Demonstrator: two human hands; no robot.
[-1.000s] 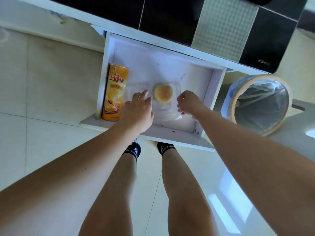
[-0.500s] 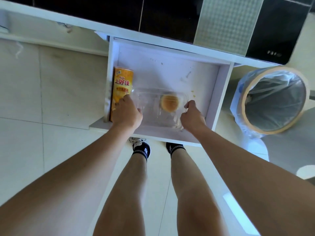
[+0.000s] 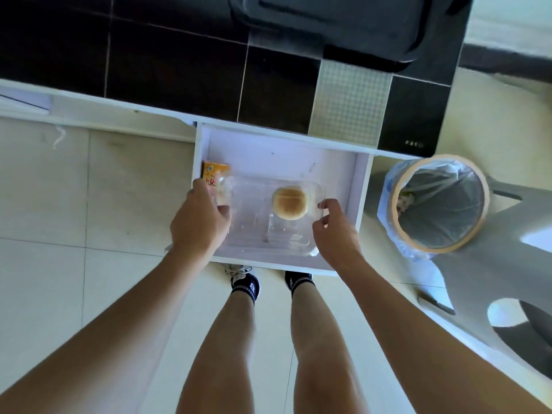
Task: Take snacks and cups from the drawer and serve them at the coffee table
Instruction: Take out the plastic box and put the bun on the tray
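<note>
Plastic tray (image 3: 257, 222), clear and thin-walled, sits in the open white drawer (image 3: 352, 186), toward its front edge, with one round bun (image 3: 290, 203) resting in its right half. We judge it light and a bit flexible, so it may bow or twist if we lift it by one end, and the smooth walls look slippery. The bun is loose and could slide or roll if we tip the tray, so we want it kept level. Taking hold at the two short ends, as we do here, seems the steadiest way.

Our left hand (image 3: 200, 222) closes over the tray's left end, fingers curled around the rim and the thumb toward the inside. Our right hand (image 3: 333, 227) pinches the right end just beside the bun, fingers narrow on the rim. Both forearms reach forward and down from the lower corners of the view, roughly matched, with the wrists bent a little toward each other.

Behind our left hand an orange snack box (image 3: 213, 173) lies against the drawer's left wall, partly hidden by the hand and the tray. No cups show in the drawer. To the right of the drawer stands a bin (image 3: 439, 204) lined with a clear bag, well apart from the tray.
</note>
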